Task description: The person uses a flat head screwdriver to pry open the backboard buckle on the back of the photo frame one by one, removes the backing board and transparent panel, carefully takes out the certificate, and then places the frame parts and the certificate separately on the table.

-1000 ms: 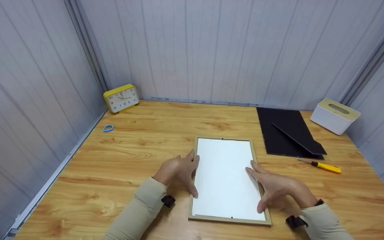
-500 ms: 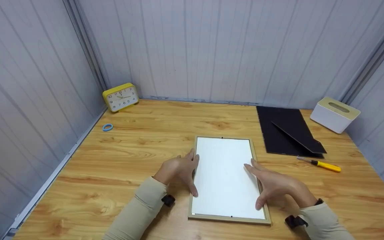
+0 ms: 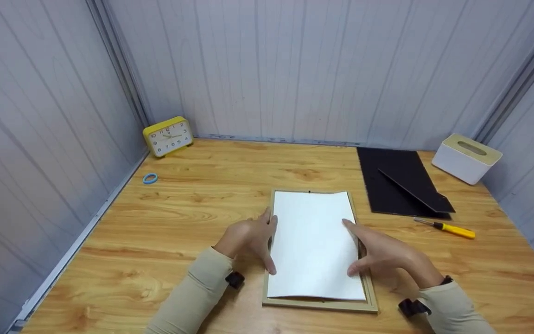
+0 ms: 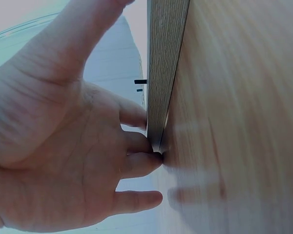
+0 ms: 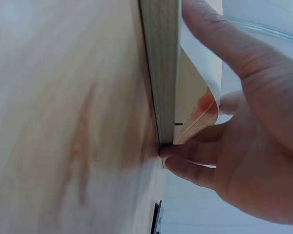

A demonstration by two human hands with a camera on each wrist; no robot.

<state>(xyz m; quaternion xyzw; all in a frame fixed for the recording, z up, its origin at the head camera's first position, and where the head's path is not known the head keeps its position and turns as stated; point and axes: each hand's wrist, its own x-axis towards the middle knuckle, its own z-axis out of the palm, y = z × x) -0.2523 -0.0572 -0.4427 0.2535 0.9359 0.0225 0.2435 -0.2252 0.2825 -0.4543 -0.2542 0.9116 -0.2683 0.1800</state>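
A picture frame point(image 3: 322, 305) lies on the wooden table with a white sheet of paper point(image 3: 313, 246) over its inside. The sheet's right and near edges bow up off the frame. Orange print point(image 5: 205, 105) shows under the raised edge in the right wrist view. My left hand point(image 3: 255, 239) rests along the frame's left side, fingers fairly straight against its outer face and thumb over the sheet. My right hand point(image 3: 383, 248) holds the sheet's right edge between spread thumb and index finger. Its other fingertips touch the frame's outer side. Small dark tabs point(image 4: 140, 82) stick out of the frame.
At the right lie black boards point(image 3: 387, 185), one propped at a slant, beside a yellow-handled screwdriver point(image 3: 454, 230). A white tissue box point(image 3: 464, 160) stands behind them. A yellow clock point(image 3: 168, 136) and a blue ring point(image 3: 150, 178) are at the far left.
My right thumb and fingers have shifted inward over the sheet. The sheet's right and near edges have risen from the frame. My left hand has stayed put.
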